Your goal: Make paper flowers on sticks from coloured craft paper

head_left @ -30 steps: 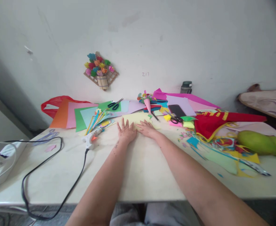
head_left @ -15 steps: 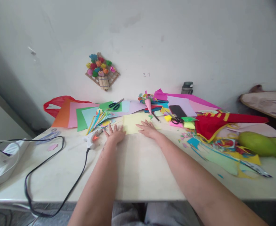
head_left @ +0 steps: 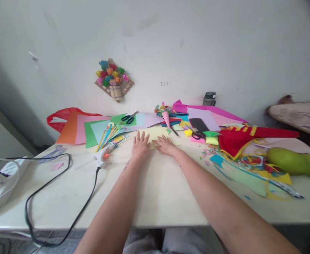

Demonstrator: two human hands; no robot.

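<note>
A pale yellow sheet of paper (head_left: 155,132) lies flat on the white table (head_left: 155,190), far from me. My left hand (head_left: 140,145) rests flat on the sheet's left part, fingers stretched out and slightly spread. My right hand (head_left: 166,144) lies flat on the sheet's right part, fingers out, close beside the left. Neither hand holds anything. A white glue gun (head_left: 101,155) with an orange tip lies just left of my left hand.
Coloured paper sheets (head_left: 91,128) and black scissors (head_left: 129,117) lie at the back left. A phone (head_left: 198,124), second scissors (head_left: 197,134), red cloth (head_left: 236,139), scraps and a green gourd (head_left: 289,160) crowd the right. A black cable (head_left: 49,187) loops on the left.
My left hand, which had slid left off the yellow sheet half a second ago, has come back right onto it beside my right hand. The right hand has stayed in place.
</note>
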